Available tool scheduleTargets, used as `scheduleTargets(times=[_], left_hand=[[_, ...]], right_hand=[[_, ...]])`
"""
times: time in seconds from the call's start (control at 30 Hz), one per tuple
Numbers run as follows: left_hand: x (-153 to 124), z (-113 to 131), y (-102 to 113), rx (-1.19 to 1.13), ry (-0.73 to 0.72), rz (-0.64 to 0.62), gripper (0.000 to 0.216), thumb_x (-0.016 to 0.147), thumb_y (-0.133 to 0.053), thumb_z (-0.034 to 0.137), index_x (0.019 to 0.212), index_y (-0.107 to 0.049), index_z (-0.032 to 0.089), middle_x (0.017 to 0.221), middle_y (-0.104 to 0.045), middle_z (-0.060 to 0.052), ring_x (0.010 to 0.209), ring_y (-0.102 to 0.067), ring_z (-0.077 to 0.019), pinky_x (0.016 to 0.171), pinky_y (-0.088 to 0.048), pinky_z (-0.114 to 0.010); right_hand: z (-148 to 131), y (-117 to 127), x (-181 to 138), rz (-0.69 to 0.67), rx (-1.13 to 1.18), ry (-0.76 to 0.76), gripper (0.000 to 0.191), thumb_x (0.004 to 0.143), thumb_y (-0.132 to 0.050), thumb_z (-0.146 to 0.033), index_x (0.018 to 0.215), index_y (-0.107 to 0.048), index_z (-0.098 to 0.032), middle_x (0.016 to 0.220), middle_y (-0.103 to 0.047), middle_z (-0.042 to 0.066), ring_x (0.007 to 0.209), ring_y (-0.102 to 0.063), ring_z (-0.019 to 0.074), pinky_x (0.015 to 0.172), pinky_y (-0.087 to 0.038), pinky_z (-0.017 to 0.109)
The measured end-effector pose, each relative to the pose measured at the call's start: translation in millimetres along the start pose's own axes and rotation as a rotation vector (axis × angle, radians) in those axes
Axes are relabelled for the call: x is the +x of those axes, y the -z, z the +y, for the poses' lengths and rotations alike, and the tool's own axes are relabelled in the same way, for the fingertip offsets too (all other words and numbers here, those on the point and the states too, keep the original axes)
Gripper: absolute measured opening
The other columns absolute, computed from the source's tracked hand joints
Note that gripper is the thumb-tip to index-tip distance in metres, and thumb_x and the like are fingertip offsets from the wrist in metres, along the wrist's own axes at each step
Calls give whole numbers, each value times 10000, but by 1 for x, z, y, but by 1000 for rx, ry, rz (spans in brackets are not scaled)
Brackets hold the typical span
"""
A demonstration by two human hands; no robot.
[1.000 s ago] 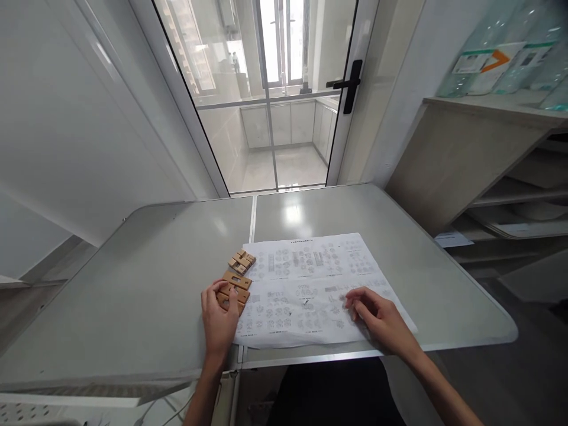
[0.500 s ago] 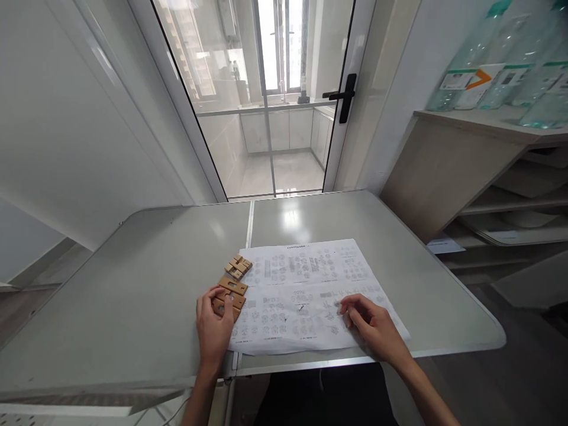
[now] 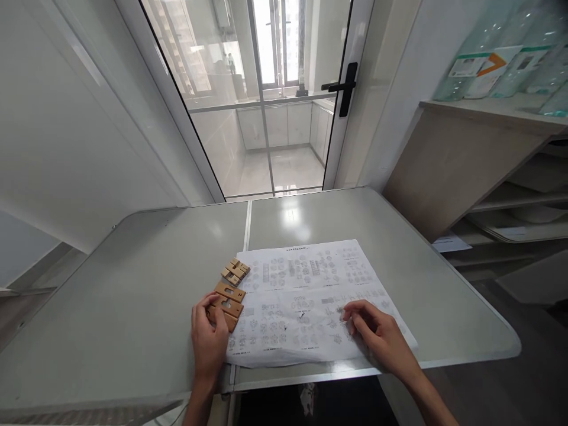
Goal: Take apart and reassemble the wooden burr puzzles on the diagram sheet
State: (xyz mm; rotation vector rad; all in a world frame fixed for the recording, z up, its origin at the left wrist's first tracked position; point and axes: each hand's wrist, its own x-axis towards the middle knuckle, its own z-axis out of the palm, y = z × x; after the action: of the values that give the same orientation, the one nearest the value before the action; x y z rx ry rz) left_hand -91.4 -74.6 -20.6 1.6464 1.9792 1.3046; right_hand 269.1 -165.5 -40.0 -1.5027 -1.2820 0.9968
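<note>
A white printed sheet [image 3: 310, 284] with many small diagrams lies on the grey table [image 3: 133, 296]. Several flat wooden puzzle pieces lie at its left edge: a small interlocked group [image 3: 235, 270] farther off, and slotted strips [image 3: 228, 299] nearer me. My left hand [image 3: 208, 340] rests on the nearest strips, fingers curled over them and gripping their near end. My right hand [image 3: 377, 337] lies on the sheet's lower right part, fingers loosely bent with the tips pressing the paper.
The table has a seam [image 3: 245, 225] down its middle and rounded corners. Behind it stands a glass door [image 3: 266, 94] with a black handle [image 3: 346, 86]. A wooden shelf unit [image 3: 488, 165] with packaged bottles on top stands at the right.
The view has shifted slightly. My left hand stays on the wooden strips and my right hand stays on the sheet, both nearly unmoved.
</note>
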Motion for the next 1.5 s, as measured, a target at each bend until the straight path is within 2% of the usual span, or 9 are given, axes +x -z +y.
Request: scheduleTargets(times=[0.13,0.4,0.6,0.83,1.0,1.13,1.3,1.5], left_hand=[[0,0,0,-53,69,0,239,983,-458,327,1153,-596,231,1314,-667,-123,1278,-623,-331,1116,-511,-536],[-3,0,2,-74,130,-16,264,989,-488,332,1205,-601,229,1362,-656,-108,1314,-607,-318,1146,-499,-514],[-3,0,2,-45,106,-20,332,942,-580,417,1216,-598,230,1377,-650,-110,1336,-601,-332,1162,-489,-519],[-1,-5,0,-63,126,-24,389,933,-609,497,1224,-594,239,1388,-641,-109,1319,-610,-337,1140,-504,-536],[1,0,0,-46,103,-29,427,934,-633,539,1233,-582,238,1391,-631,-114,1312,-611,-341,1169,-479,-555],[12,6,-2,60,-14,-57,452,927,-656,535,1260,-585,239,1409,-613,-119,1350,-577,-350,1188,-462,-558],[39,5,-14,180,-151,-163,593,885,-711,554,1354,-561,224,1440,-606,-138,1368,-552,-381,1205,-424,-603],[63,11,-31,278,-121,-276,658,868,-746,529,1405,-537,212,1388,-644,-144,1313,-597,-382,1113,-508,-560]], right_hand=[[0,0,-1,2,-12,-11,322,1033,-560,-526,1020,-727,-251,853,-756,58,677,-674,223,647,-555,342],[-2,-3,-7,25,-48,-28,366,1040,-559,-559,1024,-747,-245,888,-766,61,686,-669,204,642,-551,305],[-3,-4,-9,16,-40,-49,359,1045,-558,-547,1016,-744,-241,864,-750,46,688,-650,193,657,-545,282],[4,-4,-8,-15,-63,-64,355,1066,-533,-534,1034,-735,-244,845,-735,41,701,-647,194,657,-530,278],[6,-4,-9,-10,-50,-49,353,1063,-534,-536,1022,-728,-244,850,-732,43,692,-642,193,655,-531,279],[2,-4,-8,-17,-52,-50,352,1057,-539,-537,1022,-727,-241,845,-735,45,691,-641,194,653,-529,281],[-7,-8,-8,52,-43,-55,355,1034,-558,-553,985,-724,-243,821,-733,37,656,-621,186,639,-518,282],[-10,-11,-8,89,-42,-47,379,1023,-559,-575,965,-728,-241,788,-721,36,644,-617,188,624,-511,285]])
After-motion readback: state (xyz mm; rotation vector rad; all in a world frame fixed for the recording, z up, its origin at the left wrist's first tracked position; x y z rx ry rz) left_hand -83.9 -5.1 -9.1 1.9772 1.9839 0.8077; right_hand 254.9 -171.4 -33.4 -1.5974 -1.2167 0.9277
